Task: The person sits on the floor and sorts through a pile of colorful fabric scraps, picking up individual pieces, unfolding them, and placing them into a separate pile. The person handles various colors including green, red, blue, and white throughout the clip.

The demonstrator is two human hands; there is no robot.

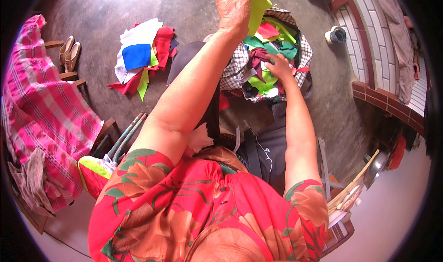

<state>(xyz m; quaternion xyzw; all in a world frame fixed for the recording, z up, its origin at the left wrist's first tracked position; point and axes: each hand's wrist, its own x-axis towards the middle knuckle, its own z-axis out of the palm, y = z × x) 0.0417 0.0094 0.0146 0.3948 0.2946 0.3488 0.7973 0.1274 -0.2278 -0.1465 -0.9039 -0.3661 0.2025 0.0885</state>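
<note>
My left hand (235, 11) is raised at the top of the view, gripping a lime-green piece of cloth (258, 11) that runs past the top edge. Below and to its right stands a checked fabric bag (235, 63), its mouth wide, filled with cloth scraps in green, maroon, red and white. My right hand (279, 67) reaches into the bag, its fingertips touching the scraps beside a maroon cloth (258, 59). Whether those fingers pinch any cloth is unclear. On the floor to the left lies a loose pile of scraps, with a blue piece (136, 56) over a white one (140, 33).
A pink checked cloth (52, 109) drapes over wooden furniture at left, near a pair of slip-on shoes (70, 53). Dark shoes (335, 35) lie by the tiled wall base (387, 104) at right. A metal pan (375, 168) and dishes are at lower right.
</note>
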